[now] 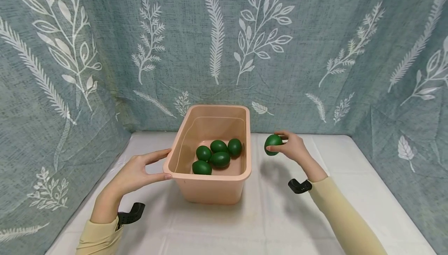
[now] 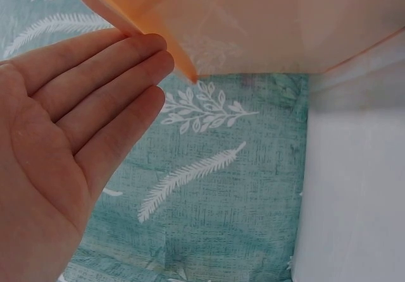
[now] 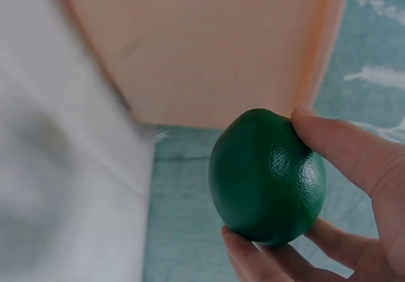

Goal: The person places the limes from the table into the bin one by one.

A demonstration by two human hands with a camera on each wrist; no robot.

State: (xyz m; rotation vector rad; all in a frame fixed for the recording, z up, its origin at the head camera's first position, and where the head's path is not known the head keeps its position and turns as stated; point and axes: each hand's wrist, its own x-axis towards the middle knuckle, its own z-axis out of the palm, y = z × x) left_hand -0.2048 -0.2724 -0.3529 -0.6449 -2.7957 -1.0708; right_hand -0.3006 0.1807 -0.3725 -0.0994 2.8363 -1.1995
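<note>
A peach-coloured plastic bin (image 1: 210,177) stands mid-table, with several dark green limes (image 1: 220,159) lying on its floor. At the bin's left side is my left hand (image 1: 131,173), its fingers nearly straight and the fingertips and thumb tip touching the rim. The left wrist view has those extended fingers (image 2: 120,73) against the bin's edge. To the right of the bin, my right hand (image 1: 295,148) holds another lime (image 1: 272,141) above the table. Seen in the right wrist view, the glossy lime (image 3: 266,174) is pinched between thumb and fingertips, with the bin's side wall (image 3: 190,48) behind it.
A white cloth (image 1: 301,224) covers the table. Blue-green curtains (image 1: 224,53) with white leaf prints hang behind it and along both sides. Black camera mounts (image 1: 131,214) sit on both wrists, below light yellow sleeves (image 1: 344,216).
</note>
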